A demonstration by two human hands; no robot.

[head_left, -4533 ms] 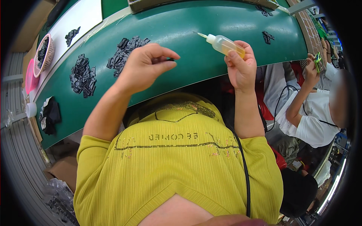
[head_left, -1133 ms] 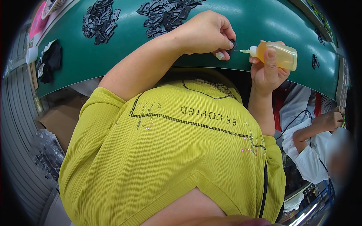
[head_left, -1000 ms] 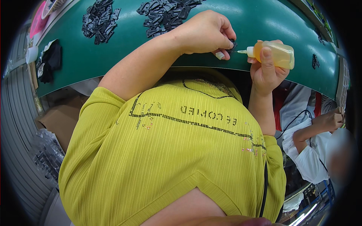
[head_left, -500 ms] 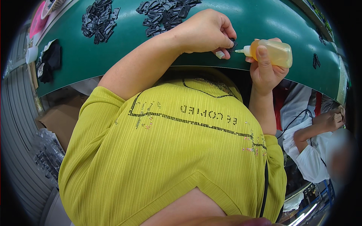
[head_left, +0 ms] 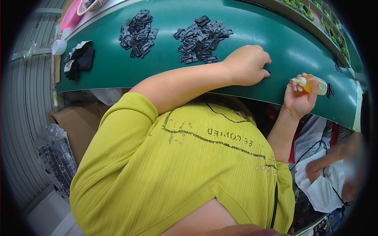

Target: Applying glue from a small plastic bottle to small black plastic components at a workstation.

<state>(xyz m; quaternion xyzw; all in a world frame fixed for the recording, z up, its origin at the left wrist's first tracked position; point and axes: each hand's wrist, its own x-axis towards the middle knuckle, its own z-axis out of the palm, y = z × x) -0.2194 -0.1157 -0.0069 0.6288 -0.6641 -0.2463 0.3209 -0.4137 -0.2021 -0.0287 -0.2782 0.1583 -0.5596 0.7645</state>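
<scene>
My left hand [head_left: 248, 66] is closed low over the green table, its fingers curled down. A dark bit of a small black plastic part [head_left: 268, 73] shows at the thumb tip; the rest is hidden. To the right, my right hand [head_left: 300, 97] grips a squeeze bottle [head_left: 321, 86] of amber liquid, tilted on its side. Its white cap and thin needle tip point left, toward my left hand but apart from it. Beyond my left forearm lies a heap of black plastic parts [head_left: 202, 37], with a second heap [head_left: 138, 33] farther left.
A small cluster of black parts [head_left: 330, 91] lies beside the bottle. A black cloth [head_left: 80, 61] and a white cup [head_left: 59, 47] are at the table's left end, near a pink basket [head_left: 89, 5]. A rack with green items [head_left: 301, 10] borders the far right. A co-worker's arm [head_left: 327, 163] is at right.
My hands have moved apart: the bottle's tip, close to the part in my left hand before, is now well to the right. My left hand has turned palm down. The whole view has shifted.
</scene>
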